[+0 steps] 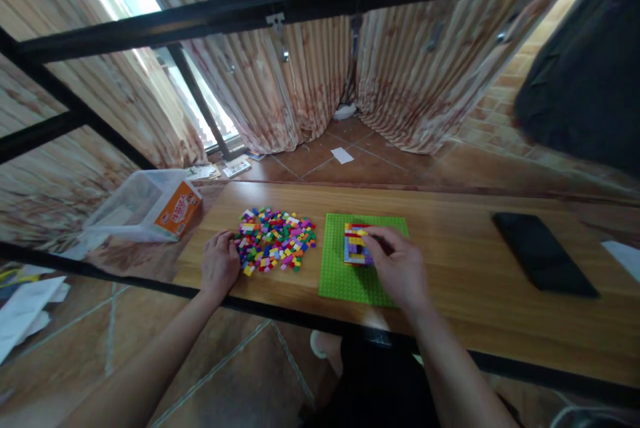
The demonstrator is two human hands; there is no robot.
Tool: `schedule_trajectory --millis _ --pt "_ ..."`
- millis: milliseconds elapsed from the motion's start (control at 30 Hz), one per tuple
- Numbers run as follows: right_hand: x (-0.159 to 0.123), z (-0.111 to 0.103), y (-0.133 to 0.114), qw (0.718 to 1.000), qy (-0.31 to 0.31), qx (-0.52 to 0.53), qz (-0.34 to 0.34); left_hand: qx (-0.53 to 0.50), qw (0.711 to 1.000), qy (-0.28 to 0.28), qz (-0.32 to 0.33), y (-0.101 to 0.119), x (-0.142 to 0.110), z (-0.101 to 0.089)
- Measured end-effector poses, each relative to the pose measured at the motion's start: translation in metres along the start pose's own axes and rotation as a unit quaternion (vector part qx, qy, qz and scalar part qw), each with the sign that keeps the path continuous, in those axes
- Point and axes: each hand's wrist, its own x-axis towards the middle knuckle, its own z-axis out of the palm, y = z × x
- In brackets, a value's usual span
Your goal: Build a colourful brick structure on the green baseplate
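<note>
A pile of small toy building bricks (275,238) in many colours is spread on the wooden table. My left hand (221,263) rests on the tabletop against the pile's left edge, fingers loosely bent and holding nothing that I can see. Right of the pile lies a green baseplate (333,268) with a small multicoloured brick structure (354,257) on it. With thumb and fingertips, my right hand (399,267) pinches a yellow brick (363,233) at the top of the structure; it hides the right side of it.
A dark phone-like slab (544,253) lies on the table (460,248) at the right. Beyond the table's left end stands a clear plastic box (143,205) with an orange label. A black metal bar (300,5) crosses in front of the curtains.
</note>
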Motion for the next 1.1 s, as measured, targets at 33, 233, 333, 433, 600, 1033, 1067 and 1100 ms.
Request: schedule_trajectory --millis 33,233,333,433,600,1033,1067,1100 --pt "-0.006 0.010 -0.006 0.999 -0.036 -0.010 -0.030 -0.001 1.000 -0.002 -0.005 0.001 0.000 0.000" --pt "-0.033 0.068 -0.011 0.971 -0.161 -0.125 -0.128 -0.014 1.000 0.002 -0.006 0.004 -0.004 0.000" --pt "-0.035 0.084 -0.003 0.964 -0.166 -0.171 -0.116 -0.020 1.000 0.006 -0.009 0.005 -0.006 0.000" --pt "-0.036 0.090 0.001 0.967 -0.140 -0.175 -0.118 -0.029 0.999 0.008 -0.012 0.006 -0.007 0.001" --pt "-0.043 0.091 -0.002 0.959 -0.170 -0.151 -0.171 -0.038 0.999 0.007 -0.013 0.007 -0.009 0.001" --pt "-0.045 0.097 -0.009 0.901 -0.247 -0.285 -0.214 -0.028 1.000 0.003 -0.009 0.008 -0.008 0.000" --pt "-0.045 0.097 -0.010 0.903 -0.250 -0.281 -0.209 -0.026 1.000 0.004 -0.008 0.008 -0.008 -0.001" --pt "-0.044 0.097 -0.012 0.907 -0.250 -0.270 -0.203 -0.024 1.000 0.004 -0.008 0.008 -0.008 -0.001"
